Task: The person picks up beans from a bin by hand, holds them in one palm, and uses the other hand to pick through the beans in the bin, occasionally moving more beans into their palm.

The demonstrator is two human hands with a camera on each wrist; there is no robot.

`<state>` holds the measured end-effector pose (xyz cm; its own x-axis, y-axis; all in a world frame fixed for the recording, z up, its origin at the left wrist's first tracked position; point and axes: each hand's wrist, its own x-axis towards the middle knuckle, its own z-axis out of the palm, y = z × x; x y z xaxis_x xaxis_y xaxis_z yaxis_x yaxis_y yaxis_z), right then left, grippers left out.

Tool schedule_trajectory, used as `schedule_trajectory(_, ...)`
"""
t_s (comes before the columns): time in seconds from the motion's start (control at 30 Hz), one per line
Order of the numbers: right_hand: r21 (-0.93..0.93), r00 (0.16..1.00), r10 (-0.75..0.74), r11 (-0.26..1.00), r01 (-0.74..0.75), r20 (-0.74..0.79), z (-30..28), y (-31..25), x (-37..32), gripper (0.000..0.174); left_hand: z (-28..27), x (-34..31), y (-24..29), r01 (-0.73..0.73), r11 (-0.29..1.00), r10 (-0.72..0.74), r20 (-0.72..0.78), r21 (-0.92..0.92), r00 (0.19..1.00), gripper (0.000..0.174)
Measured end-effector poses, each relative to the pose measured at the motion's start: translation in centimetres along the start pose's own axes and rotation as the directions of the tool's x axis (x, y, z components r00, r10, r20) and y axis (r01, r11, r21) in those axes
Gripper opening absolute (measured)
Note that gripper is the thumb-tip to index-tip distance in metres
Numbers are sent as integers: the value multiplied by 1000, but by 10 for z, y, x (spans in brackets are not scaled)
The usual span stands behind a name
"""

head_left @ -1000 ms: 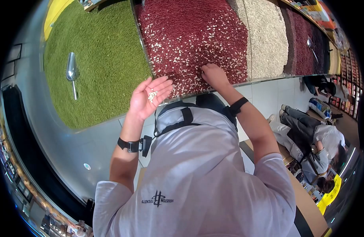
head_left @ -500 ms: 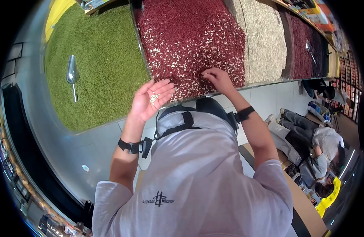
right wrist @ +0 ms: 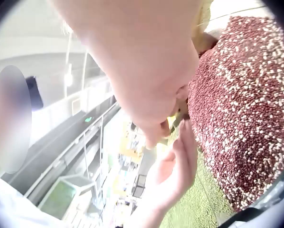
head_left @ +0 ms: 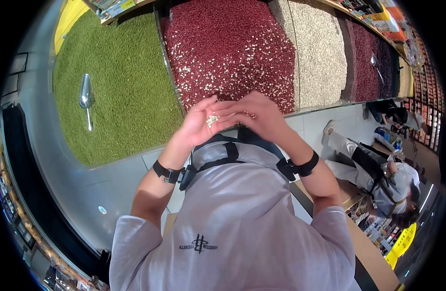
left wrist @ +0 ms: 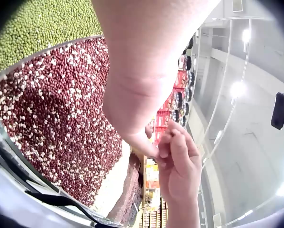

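My left hand [head_left: 199,123] is palm up in the head view, its fingers straight, with a small heap of pale grains [head_left: 212,120] on it. Over its fingers lies my right hand [head_left: 259,114], blurred, thumb and fingers bent toward the left palm. I cannot tell whether its fingertips pinch a grain. In the left wrist view the right hand [left wrist: 179,166] shows bent fingers close to the left fingertips. Both hands are above the near edge of a bin of dark red beans [head_left: 218,29], strewn with pale grains like those in the palm.
Left of the red beans is a bin of green beans [head_left: 131,72] with a metal scoop [head_left: 86,92] lying on it. To the right lie a bin of cream-coloured grains [head_left: 320,53] and darker beans [head_left: 366,63] with another scoop [head_left: 375,60]. A person [head_left: 392,186] is at the right.
The right hand has lifted off the red beans and moved left, over the left hand's fingers. The left hand has shifted slightly right, keeping the pale grains on its palm.
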<state>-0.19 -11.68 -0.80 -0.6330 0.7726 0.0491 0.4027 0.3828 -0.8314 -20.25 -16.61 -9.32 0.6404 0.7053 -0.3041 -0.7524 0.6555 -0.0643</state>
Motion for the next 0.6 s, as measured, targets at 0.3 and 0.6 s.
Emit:
schedule_trajectory(0.3, -335, 990, -6, 941, -43, -143, -4, 55, 12, 16, 8, -19, 0, -1, 981, 43, -215, 195, 976, 51)
schedule_trajectory(0.6, -523, 997, -5, 851, 45, 78, 59, 91, 42, 17, -9, -52, 2, -117, 978, 130, -68, 173, 989, 55)
